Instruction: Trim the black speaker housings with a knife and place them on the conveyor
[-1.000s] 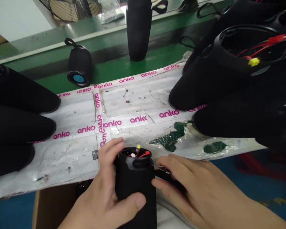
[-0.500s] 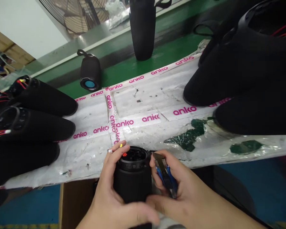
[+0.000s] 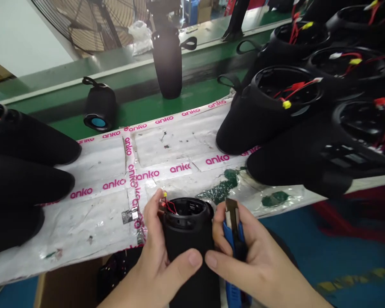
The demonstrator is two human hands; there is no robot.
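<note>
One blue tool has swung more upright, clamped in the right hand (left hand clasping one black speaker).

Assembly workshop | grouped open speaker shells | green bench | large fan

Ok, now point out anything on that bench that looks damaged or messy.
The white bench cover looks torn: two ragged green patches, one just beyond the right hand and one farther right, show where its white layer seems worn away. Dark specks also dot it near the middle.
</note>
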